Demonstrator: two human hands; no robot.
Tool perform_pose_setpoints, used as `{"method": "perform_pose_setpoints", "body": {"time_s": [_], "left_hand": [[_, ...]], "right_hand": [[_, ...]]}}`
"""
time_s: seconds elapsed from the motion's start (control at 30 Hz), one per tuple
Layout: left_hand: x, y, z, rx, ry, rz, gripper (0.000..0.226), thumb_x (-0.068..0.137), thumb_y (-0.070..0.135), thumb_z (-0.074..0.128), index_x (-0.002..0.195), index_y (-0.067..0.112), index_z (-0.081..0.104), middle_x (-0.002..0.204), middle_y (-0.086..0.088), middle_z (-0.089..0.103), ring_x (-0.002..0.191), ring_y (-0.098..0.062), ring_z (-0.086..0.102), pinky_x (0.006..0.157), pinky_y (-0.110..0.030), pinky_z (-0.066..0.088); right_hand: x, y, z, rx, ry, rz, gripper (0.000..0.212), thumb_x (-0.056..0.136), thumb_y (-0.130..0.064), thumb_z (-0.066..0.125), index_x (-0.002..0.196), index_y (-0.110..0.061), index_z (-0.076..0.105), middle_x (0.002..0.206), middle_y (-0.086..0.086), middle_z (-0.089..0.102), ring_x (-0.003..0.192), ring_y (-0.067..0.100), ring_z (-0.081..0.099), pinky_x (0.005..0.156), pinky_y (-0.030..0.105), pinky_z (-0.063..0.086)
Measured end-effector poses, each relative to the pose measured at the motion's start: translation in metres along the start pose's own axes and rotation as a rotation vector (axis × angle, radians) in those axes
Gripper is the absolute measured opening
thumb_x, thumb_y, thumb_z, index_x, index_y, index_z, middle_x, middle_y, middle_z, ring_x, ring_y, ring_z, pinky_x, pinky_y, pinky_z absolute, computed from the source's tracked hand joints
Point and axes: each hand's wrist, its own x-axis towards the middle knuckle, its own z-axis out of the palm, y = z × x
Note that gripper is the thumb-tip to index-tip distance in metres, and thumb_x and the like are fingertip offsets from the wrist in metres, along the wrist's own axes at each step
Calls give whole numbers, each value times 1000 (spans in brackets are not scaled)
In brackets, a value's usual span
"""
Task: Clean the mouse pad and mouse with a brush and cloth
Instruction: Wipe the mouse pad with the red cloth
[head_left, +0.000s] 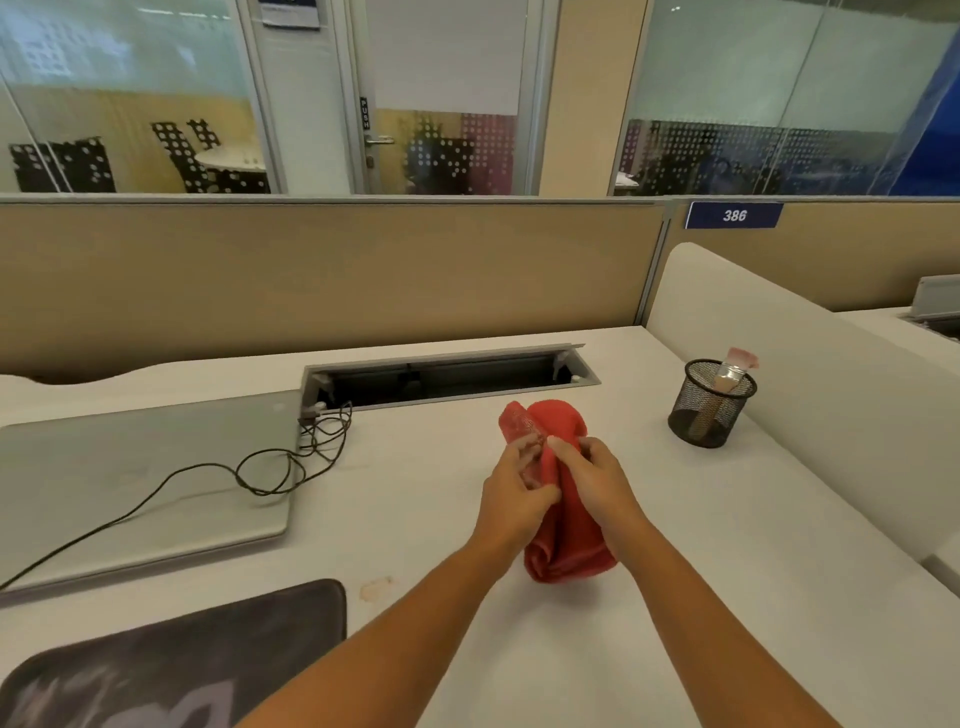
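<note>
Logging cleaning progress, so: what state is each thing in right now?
Red woven cloth: bunched, gripped by left hand and right hand.
Wooden-handled flat brush: upright, bristles up, in black mesh cup.
Silver laptop: lid closed, black cable lying across it.
Grey cable hatch: open.
Dark rectangular mouse pad: lying flat on white desk.
</note>
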Motion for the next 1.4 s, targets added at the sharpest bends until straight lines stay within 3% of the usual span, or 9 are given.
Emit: {"method": "perform_pose_setpoints", "body": {"time_s": [0.13, 0.27, 0.37, 0.47, 0.73, 0.87, 0.97, 1.13, 1.4], "left_hand": [[-41, -3, -32, -88, 31, 25, 58, 86, 7, 58, 134, 28, 35, 126, 7, 53, 89, -6, 55, 80, -16, 49], [-80, -13, -73, -216, 3, 31, 59, 84, 5, 61, 132, 29, 37, 130, 7, 52, 101, -16, 57, 94, -27, 49], [-105, -24, -114, -264, -8, 77, 48, 84, 3, 61, 121, 30, 46, 127, 7, 56, 90, -10, 57, 85, -23, 51], [-133, -37, -163, -168, 76, 126, 35, 86, 2, 58, 106, 30, 57, 113, 5, 64, 83, -13, 58, 72, -19, 50], [-219, -113, -297, 271, 475, -48, 24, 93, 14, 50, 116, 12, 52, 107, 1, 55, 94, -10, 52, 90, -25, 42], [-239, -147, -339, 466, 378, -80, 33, 97, 19, 40, 130, 17, 44, 132, -3, 50, 119, -18, 49, 104, -31, 35], [-235, -158, -348, 597, 252, -85, 42, 99, 25, 33, 141, 20, 32, 151, 1, 28, 139, -16, 27, 114, -29, 19], [-219, -164, -362, 784, 166, -59, 48, 101, 30, 24, 147, 20, 14, 157, 2, 11, 145, -12, 7, 113, -22, 2], [-211, -176, -371, 942, 108, 1, 50, 101, 32, 18, 149, 22, 4, 158, 1, 1, 145, -15, -4, 114, -26, -5]], "right_hand": [[-38, -9, 28, 68, -3, 20, 61, 83, -49, 61, 133, -19, 42, 126, 3, 54, 110, 26, 55, 97, 39, 45], [-71, -16, 58, 123, -39, 52, 50, 84, -32, 65, 128, -17, 47, 121, 6, 59, 103, 26, 58, 94, 40, 49], [-95, -23, 83, 128, -63, 26, 46, 83, -26, 65, 124, -17, 48, 117, 7, 61, 101, 26, 60, 94, 44, 50], [-125, -33, 111, 106, -108, -16, 47, 84, -26, 64, 127, -20, 44, 117, 4, 57, 100, 25, 59, 90, 39, 51], [-192, -54, 197, -267, -214, -342, 67, 82, -21, 66, 137, -26, 28, 123, 4, 53, 103, 23, 58, 89, 35, 50], [-212, -50, 242, -464, -219, -483, 76, 84, -27, 61, 146, -30, 17, 140, 2, 39, 120, 24, 48, 97, 38, 44], [-213, -41, 263, -792, -223, -499, 68, 89, -33, 51, 147, -31, 15, 142, 8, 31, 126, 26, 36, 99, 41, 39], [-210, -35, 290, -1011, -314, -466, 67, 85, -58, 48, 142, -28, 27, 157, 5, 4, 145, 29, 2, 112, 57, 16], [-210, -21, 314, -978, -328, -537, 53, 95, -42, 40, 145, -36, 22, 157, 1, 17, 139, 24, 27, 112, 42, 30]]}}
